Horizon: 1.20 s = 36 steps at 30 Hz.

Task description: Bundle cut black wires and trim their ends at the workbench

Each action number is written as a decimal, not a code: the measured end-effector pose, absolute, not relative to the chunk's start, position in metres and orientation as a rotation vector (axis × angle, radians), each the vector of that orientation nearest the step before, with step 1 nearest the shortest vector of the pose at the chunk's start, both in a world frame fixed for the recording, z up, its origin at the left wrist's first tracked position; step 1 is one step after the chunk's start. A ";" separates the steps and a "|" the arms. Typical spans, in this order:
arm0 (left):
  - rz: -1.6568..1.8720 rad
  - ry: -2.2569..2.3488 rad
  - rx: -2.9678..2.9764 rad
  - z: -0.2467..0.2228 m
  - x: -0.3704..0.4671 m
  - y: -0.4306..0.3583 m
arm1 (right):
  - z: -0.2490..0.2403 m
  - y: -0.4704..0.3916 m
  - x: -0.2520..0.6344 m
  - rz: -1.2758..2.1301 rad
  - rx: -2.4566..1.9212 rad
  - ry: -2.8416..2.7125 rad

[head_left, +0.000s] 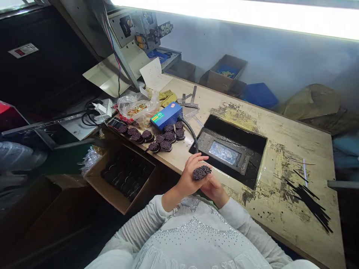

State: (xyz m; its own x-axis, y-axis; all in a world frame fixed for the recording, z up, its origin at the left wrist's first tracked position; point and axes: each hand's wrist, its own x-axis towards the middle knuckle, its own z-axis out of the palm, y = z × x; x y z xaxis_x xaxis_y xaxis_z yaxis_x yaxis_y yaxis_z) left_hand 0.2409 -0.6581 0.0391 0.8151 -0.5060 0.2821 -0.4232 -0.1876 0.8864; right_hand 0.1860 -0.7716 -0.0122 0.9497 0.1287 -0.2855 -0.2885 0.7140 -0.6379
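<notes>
A worn wooden desk; at its 6 o'clock edge the left hand and right hand together clench a bundle of thin rods, probably light, stiff and slippery, best gripped around its middle.

The wooden workbench is matt and rough — its pale top worn, stained and flaking dark around the recessed metal tray, whose centre gleams. Left of the tray, a blue box looks smooth and glossy beside a crinkled clear plastic bag. Below the bench edge sits a dull cardboard carton. The sleeves are soft grey knit — sparkly-studded.
</notes>
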 end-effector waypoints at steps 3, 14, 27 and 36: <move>0.028 -0.877 1.913 0.036 0.247 -0.652 | -0.006 -0.785 0.191 0.222 -0.783 0.249; 0.530 -1.555 2.155 0.036 0.268 -0.633 | 0.008 -0.818 0.219 0.534 -1.164 0.163; 0.222 -1.439 2.236 0.019 0.277 -0.591 | -0.009 -0.810 0.243 0.465 -1.458 0.170; -0.298 -0.409 2.010 -0.036 0.287 -0.576 | -0.038 -0.785 0.273 0.111 -1.842 -0.388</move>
State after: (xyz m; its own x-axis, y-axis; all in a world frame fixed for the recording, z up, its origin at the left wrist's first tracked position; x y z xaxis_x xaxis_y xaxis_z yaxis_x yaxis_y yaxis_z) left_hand 0.2869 -0.5759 -0.0362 0.9118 -0.4093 -0.0335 -0.1574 -0.4236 0.8921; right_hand 0.2734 -0.7845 -0.0380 0.9401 0.3189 0.1206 0.2075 -0.2546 -0.9445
